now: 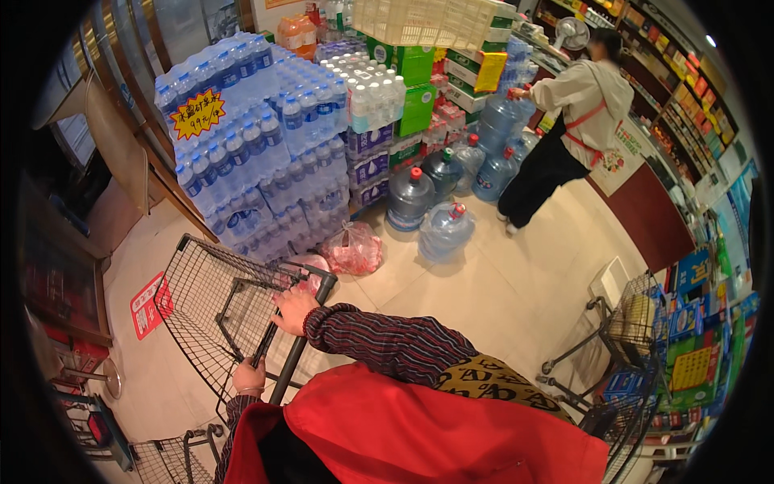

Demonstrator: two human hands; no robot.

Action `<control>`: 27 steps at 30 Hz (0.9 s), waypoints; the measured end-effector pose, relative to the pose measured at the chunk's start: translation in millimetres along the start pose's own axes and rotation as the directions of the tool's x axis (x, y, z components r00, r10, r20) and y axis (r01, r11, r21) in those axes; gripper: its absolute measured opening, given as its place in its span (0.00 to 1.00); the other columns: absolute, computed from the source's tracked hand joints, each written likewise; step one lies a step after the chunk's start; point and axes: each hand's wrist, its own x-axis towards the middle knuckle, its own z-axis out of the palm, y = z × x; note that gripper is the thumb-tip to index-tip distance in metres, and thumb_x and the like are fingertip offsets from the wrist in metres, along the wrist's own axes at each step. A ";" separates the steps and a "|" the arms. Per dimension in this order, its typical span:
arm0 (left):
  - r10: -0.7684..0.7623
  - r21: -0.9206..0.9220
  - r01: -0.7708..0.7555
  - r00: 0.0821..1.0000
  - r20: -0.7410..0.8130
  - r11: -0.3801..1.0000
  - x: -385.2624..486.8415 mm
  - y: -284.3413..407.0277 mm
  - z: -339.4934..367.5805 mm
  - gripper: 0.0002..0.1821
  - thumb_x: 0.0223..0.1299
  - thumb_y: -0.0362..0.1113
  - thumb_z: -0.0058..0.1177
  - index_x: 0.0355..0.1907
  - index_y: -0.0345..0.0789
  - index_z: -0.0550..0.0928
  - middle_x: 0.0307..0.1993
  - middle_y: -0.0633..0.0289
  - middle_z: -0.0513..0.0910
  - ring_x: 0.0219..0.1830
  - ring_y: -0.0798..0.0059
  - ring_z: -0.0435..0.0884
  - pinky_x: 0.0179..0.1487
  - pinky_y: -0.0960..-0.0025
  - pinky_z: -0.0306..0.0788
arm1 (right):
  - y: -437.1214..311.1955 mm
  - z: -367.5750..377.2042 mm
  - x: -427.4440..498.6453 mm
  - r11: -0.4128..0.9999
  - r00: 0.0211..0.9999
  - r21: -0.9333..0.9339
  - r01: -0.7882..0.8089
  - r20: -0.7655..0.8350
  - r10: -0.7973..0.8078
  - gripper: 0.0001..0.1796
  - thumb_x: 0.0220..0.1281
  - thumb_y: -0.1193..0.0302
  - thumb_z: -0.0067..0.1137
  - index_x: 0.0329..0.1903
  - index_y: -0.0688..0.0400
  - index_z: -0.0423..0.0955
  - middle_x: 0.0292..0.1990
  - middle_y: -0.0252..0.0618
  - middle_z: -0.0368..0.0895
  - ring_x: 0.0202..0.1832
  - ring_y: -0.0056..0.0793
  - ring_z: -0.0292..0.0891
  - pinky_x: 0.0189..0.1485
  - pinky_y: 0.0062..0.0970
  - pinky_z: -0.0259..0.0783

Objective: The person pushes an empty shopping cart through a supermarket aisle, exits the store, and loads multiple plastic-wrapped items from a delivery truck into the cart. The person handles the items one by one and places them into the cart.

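A black wire shopping cart (208, 314) stands before me, and its basket holds nothing that I can see. My left hand (248, 377) grips the near rim of the basket at its left part. Farther along the same rim, my right hand (295, 310) is closed over the edge, with its fingertips partly hidden. The thick dark push handle (289, 370) passes between my body and the rim. Beyond the cart's front right corner, two pinkish plastic bags (352, 248) lie on the floor against a tall stack of shrink-wrapped water bottles (242, 145).
Large water jugs (411, 202) stand on the tiled floor (393, 302). A person (589, 121) beside them reaches toward an upper jug. More carts (632, 320) and boxed goods (689, 369) line the right. Another cart (172, 457) is at lower left, below a red floor sign (150, 305).
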 end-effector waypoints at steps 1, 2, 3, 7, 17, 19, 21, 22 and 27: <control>0.000 0.000 0.000 1.000 -0.019 1.000 -0.7 -1.5 0.2 0.25 0.61 0.58 0.57 0.43 0.38 0.88 0.30 0.48 0.87 0.36 0.49 0.87 0.41 0.52 0.78 | -2.2 -1.5 -0.6 0.999 0.999 0.006 -0.035 0.033 0.034 0.27 0.67 0.49 0.55 0.51 0.62 0.80 0.50 0.47 0.80 0.56 0.44 0.73 0.59 0.42 0.71; 0.008 -0.005 -0.008 1.000 -0.027 1.000 -1.2 -3.1 0.0 0.24 0.61 0.58 0.58 0.42 0.38 0.88 0.30 0.49 0.87 0.36 0.49 0.87 0.40 0.51 0.78 | -4.3 -3.2 -1.5 0.999 0.998 -0.009 -0.044 0.035 0.044 0.27 0.67 0.50 0.55 0.51 0.62 0.80 0.50 0.47 0.80 0.57 0.44 0.72 0.59 0.42 0.71; 0.005 -0.013 -0.005 1.000 -0.016 1.000 -1.5 -4.8 -0.2 0.24 0.61 0.58 0.58 0.42 0.38 0.88 0.30 0.49 0.87 0.36 0.49 0.87 0.40 0.51 0.78 | -6.3 -4.8 -2.5 0.999 0.998 -0.019 -0.037 0.049 0.038 0.27 0.67 0.50 0.56 0.51 0.62 0.80 0.50 0.47 0.80 0.57 0.45 0.72 0.59 0.42 0.72; 0.034 -0.022 -0.036 0.998 -0.056 0.999 -2.8 -13.1 -0.8 0.23 0.61 0.57 0.58 0.41 0.39 0.88 0.30 0.49 0.87 0.35 0.49 0.87 0.40 0.52 0.79 | -14.4 -3.0 -5.1 0.996 0.998 -0.077 -0.041 0.037 0.044 0.26 0.67 0.50 0.56 0.48 0.62 0.82 0.48 0.48 0.81 0.55 0.45 0.73 0.59 0.43 0.70; 0.026 0.025 -0.024 0.996 -0.081 0.999 -2.2 -37.1 -1.2 0.21 0.57 0.57 0.62 0.39 0.41 0.89 0.29 0.51 0.88 0.34 0.51 0.87 0.40 0.54 0.79 | -31.3 26.9 -3.4 0.999 0.999 -0.032 -0.032 -0.006 0.032 0.21 0.61 0.55 0.57 0.35 0.63 0.84 0.37 0.48 0.84 0.45 0.47 0.79 0.51 0.45 0.74; 0.016 0.023 -0.015 0.998 -0.062 1.000 -2.5 -41.5 -2.7 0.21 0.57 0.57 0.62 0.39 0.40 0.89 0.29 0.51 0.88 0.35 0.51 0.87 0.40 0.54 0.79 | -35.0 31.9 -1.8 0.998 0.999 -0.041 -0.037 0.035 0.038 0.21 0.61 0.55 0.57 0.35 0.63 0.84 0.37 0.48 0.84 0.45 0.47 0.79 0.51 0.45 0.73; 0.016 0.019 -0.015 0.998 -0.065 1.000 -3.3 -45.3 -4.8 0.21 0.56 0.56 0.62 0.39 0.40 0.89 0.30 0.51 0.88 0.35 0.51 0.87 0.40 0.54 0.79 | -39.0 35.1 -1.3 0.997 0.996 -0.058 -0.043 0.076 0.047 0.21 0.61 0.56 0.56 0.35 0.63 0.84 0.37 0.48 0.84 0.46 0.47 0.79 0.52 0.46 0.73; 0.016 0.020 -0.015 0.998 -0.065 1.000 -3.7 -46.9 -6.0 0.21 0.56 0.56 0.62 0.38 0.40 0.88 0.30 0.51 0.88 0.35 0.51 0.87 0.40 0.54 0.79 | -41.0 35.9 -1.4 0.998 0.997 -0.043 -0.040 0.065 0.043 0.21 0.61 0.56 0.56 0.35 0.63 0.84 0.37 0.48 0.84 0.46 0.48 0.79 0.52 0.46 0.73; 0.018 0.006 -0.018 0.997 -0.068 1.000 -4.8 -52.1 -9.1 0.22 0.56 0.56 0.62 0.39 0.39 0.88 0.30 0.52 0.88 0.35 0.52 0.87 0.40 0.55 0.79 | -47.8 35.9 -2.8 0.998 0.996 -0.025 -0.054 0.070 0.055 0.20 0.62 0.57 0.56 0.33 0.63 0.84 0.36 0.49 0.85 0.44 0.49 0.79 0.53 0.46 0.73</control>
